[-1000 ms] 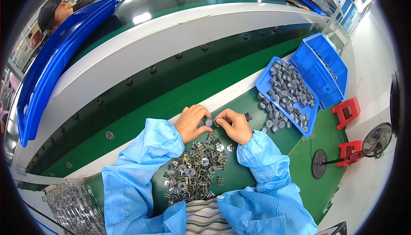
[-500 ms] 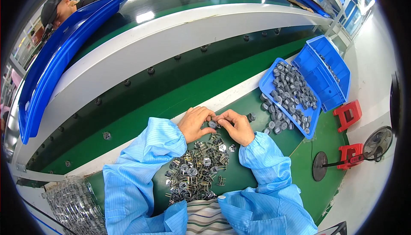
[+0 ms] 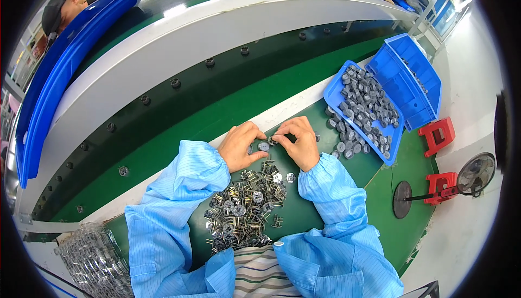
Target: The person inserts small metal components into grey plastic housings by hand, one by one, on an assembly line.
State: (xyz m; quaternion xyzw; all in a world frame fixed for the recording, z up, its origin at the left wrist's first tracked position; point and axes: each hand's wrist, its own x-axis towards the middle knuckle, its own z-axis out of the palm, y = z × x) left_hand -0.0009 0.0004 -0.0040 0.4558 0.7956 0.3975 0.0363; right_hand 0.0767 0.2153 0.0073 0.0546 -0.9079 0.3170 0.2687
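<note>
My left hand is beside a small round grey cap. Its thumb and fingers are apart around the cap; whether they touch it is hard to see. Another round piece shows partly under that hand. My right hand pinches a small dark part with metal pins, mostly hidden by the fingertips. Below both hands a heap of pin-legged parts with brass prongs and clear discs spreads over the green tabletop. One loose disc lies at its right.
A tilted blue tray spills grey caps at the right, against a blue bin. Beyond a white rail runs a green conveyor with spaced dark pieces. Stacked clear trays, red stools and a fan flank the table.
My hands have drawn slightly apart, and the grey cap between them shows more fully. The whole view has shifted a little. Pieces on the conveyor sit farther left.
</note>
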